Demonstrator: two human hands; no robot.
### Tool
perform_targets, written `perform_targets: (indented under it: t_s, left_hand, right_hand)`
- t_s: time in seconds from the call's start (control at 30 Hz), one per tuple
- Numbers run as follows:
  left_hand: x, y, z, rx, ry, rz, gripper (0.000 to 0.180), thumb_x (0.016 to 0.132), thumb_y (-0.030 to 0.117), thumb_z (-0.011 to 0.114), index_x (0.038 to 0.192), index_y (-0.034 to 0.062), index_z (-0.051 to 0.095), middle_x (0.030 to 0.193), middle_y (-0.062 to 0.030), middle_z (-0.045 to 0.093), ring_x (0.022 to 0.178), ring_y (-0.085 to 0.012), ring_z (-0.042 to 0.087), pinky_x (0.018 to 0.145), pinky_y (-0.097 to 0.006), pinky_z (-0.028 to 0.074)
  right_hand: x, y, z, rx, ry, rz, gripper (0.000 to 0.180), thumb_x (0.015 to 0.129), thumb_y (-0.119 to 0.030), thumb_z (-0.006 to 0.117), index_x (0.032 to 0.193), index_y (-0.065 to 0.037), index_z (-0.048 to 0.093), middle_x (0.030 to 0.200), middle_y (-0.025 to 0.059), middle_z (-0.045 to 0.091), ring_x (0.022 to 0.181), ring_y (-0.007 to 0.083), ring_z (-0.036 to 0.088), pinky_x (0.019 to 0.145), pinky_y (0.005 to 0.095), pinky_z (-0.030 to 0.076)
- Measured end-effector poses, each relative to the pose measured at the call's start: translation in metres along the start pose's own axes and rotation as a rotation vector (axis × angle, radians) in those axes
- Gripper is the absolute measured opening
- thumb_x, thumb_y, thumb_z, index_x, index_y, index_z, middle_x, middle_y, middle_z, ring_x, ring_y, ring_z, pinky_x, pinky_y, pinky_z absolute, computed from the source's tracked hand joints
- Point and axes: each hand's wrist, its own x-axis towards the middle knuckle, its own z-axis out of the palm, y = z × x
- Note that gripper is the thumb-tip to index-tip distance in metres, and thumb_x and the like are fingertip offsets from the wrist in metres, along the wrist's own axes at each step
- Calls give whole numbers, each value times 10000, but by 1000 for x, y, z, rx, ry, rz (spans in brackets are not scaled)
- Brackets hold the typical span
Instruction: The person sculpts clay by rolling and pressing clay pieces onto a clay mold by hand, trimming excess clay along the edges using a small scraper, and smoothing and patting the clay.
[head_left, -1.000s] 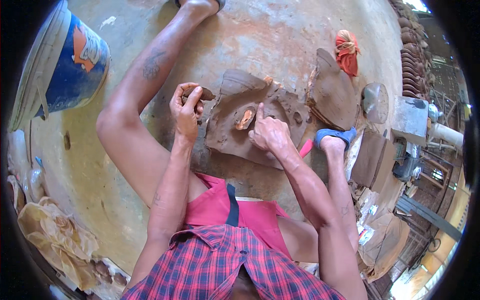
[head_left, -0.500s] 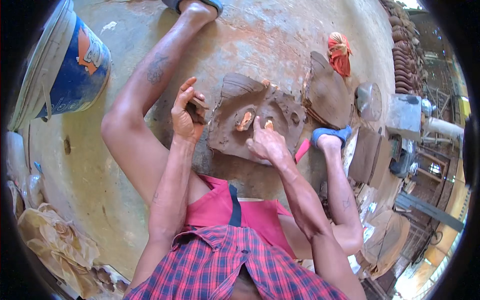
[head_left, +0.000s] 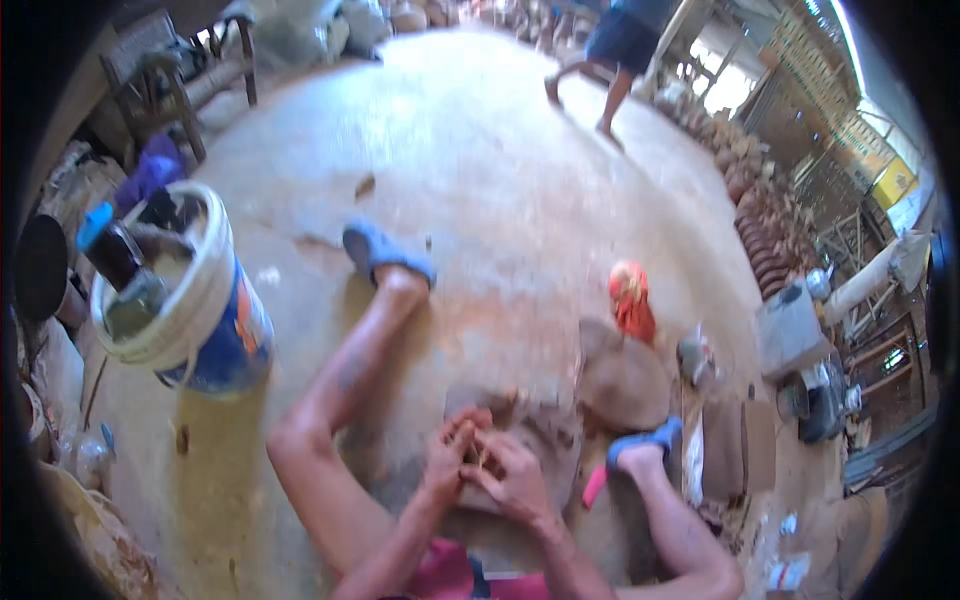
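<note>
My left hand (head_left: 452,455) and my right hand (head_left: 508,472) meet over the near left part of a grey-brown clay slab (head_left: 548,425) on the floor between my legs. The left fingers are curled around the lump of clay seen in that hand a moment earlier; now it is mostly covered. My right fingers and thumb pinch in against the left hand, and blur hides what they grip. Hollows and rough patches mark the slab's surface, partly behind my hands. A pink strip (head_left: 594,487) lies by the slab's right edge.
A rounded clay slab (head_left: 630,390) and a red cloth bundle (head_left: 632,305) lie beyond on the right. Brown flat blocks (head_left: 735,450) rest by my right leg. At left stands a blue-and-white bucket (head_left: 225,330) with items inside. Another person (head_left: 620,60) walks in the background.
My view has tilted up toward the far floor, showing a walking person. The right hand has left the slab surface, where its finger pointed, and joined the left hand.
</note>
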Motion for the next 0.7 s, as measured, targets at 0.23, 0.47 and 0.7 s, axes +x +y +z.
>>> perform_targets:
  t_s: [0.23, 0.47, 0.7]
  left_hand:
    - [-3, 2, -9, 154, -196, -347, 646, 1053, 392, 638, 1524, -16, 465, 1448, -183, 624, 1293, -294, 646, 1087, -454, 556]
    - [3, -11, -7, -102, 153, -238, 465, 1066, 430, 611, 1301, 29, 597, 1215, -164, 708, 1187, -319, 698, 1039, -489, 592]
    - [-4, -51, 64, -261, 16, -251, 524, 1136, 471, 421, 1477, 90, 535, 1337, -82, 675, 1267, -234, 626, 1113, -387, 499]
  right_hand:
    - [-40, 63, -26, 155, 175, 224, 408, 920, -128, 772, 1310, -27, 710, 1108, 162, 770, 957, 209, 742, 854, 350, 590]
    - [-74, 101, -26, -511, 472, 278, 523, 979, -374, 707, 1330, 12, 675, 1328, 207, 669, 1258, 416, 617, 1117, 473, 455]
    - [-4, 9, 4, -10, 601, -167, 873, 1041, -718, 361, 1494, 10, 526, 1507, 262, 530, 1426, 427, 475, 1197, 494, 343]
